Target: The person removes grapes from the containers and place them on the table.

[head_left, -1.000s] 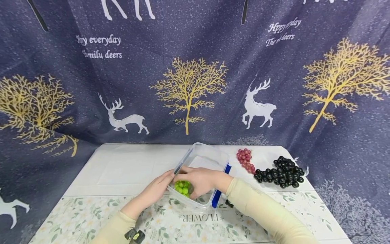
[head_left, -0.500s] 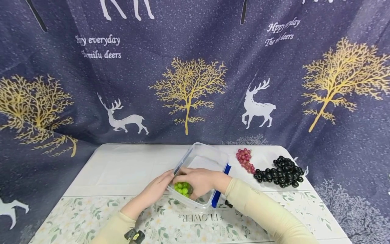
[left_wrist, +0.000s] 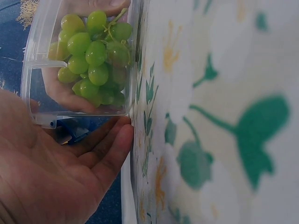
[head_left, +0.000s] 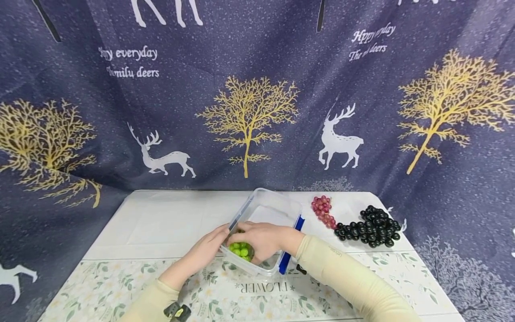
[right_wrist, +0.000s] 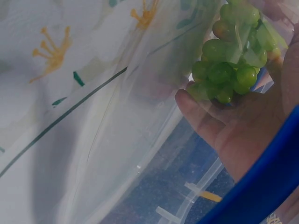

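Observation:
A clear plastic container (head_left: 273, 214) with a blue clip (head_left: 285, 261) along its right side stands tilted askew on the table. Inside its near left corner is a bunch of green grapes (head_left: 240, 251). My right hand (head_left: 261, 239) reaches in over the right side, its fingers and thumb curled round that bunch, as the right wrist view also shows through the wall. Against the outer left wall rests my left hand (head_left: 207, 248). In the left wrist view its fingers (left_wrist: 110, 156) are nearly straight beside the container. The fingertips of the right hand are partly hidden.
A bunch of red grapes (head_left: 322, 209) lies right of the container. Beyond it, farther right, is a large bunch of black grapes (head_left: 370, 228). A floral cloth (head_left: 132, 286) covers the table's near part, and a dark deer-print curtain (head_left: 257, 53) hangs behind.

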{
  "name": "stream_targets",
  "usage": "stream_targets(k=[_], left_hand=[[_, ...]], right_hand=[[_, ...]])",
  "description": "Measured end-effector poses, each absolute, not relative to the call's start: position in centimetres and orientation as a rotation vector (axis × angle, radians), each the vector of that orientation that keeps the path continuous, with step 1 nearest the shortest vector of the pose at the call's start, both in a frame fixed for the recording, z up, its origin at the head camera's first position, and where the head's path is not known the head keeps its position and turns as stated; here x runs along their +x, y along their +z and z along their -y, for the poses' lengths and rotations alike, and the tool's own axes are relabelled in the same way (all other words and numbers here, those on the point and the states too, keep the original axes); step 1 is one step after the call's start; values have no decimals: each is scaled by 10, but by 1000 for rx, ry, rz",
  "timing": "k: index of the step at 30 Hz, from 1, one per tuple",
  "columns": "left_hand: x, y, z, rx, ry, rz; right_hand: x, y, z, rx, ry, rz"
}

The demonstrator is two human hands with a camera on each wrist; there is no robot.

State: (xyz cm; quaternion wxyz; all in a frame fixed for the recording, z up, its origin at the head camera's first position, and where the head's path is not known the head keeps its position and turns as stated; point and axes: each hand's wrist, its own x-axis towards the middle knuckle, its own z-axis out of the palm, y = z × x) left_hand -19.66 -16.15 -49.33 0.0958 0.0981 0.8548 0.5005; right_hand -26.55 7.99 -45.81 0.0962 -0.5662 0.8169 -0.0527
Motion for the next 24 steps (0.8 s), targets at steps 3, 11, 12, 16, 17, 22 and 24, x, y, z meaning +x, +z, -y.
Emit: stream_targets(k=[3,11,12,16,17,22,24], left_hand=[[-196,-494,162,291,1483,-2534],[-197,-494,161,300,1492,-2532],[-197,-494,161,299,1494,-2531],[-197,-493,161,301,1498,-2528],[-197,-494,161,301,1498,-2528],[-197,-494,162,299,1495,-2528],[-196,-495,163,297,1496,-2525]], right_hand=[[-266,-459,-80,-1674,-151,-2421],[-266,-460,-79,-1658,-156,-2413],[-266,-460,-79,-1659,-155,-2411],[-267,-461,-79,-1673,-146,-2401],[-267,-461,-79,-1676,-143,-2399],[-267,-459,-78,-1694,-137,-2390],[-267,-458,-77,-1698,-133,-2385]])
